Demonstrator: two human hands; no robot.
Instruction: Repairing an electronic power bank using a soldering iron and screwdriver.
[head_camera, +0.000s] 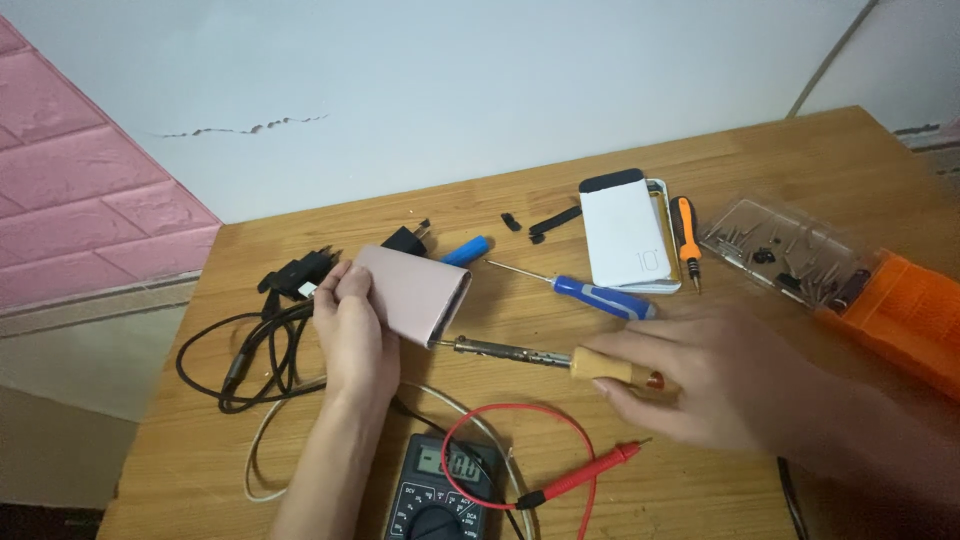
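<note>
My left hand (350, 335) grips the near end of a pink rectangular casing (415, 292), holding it tilted above the wooden table (560, 200). The casing's open end faces right. My right hand (705, 375) closes on the wooden handle of a soldering iron (540, 357), whose metal tip points left and reaches the casing's open end. A blue cylindrical cell (466, 250) lies just behind the casing.
A blue-handled screwdriver (590, 295), a white power bank (625, 235), an orange screwdriver (686, 240), a clear bit case with orange tray (800, 255), a multimeter (440, 490) with red probe lead (580, 480), black cables (255, 350) and black adapters (300, 270) lie around.
</note>
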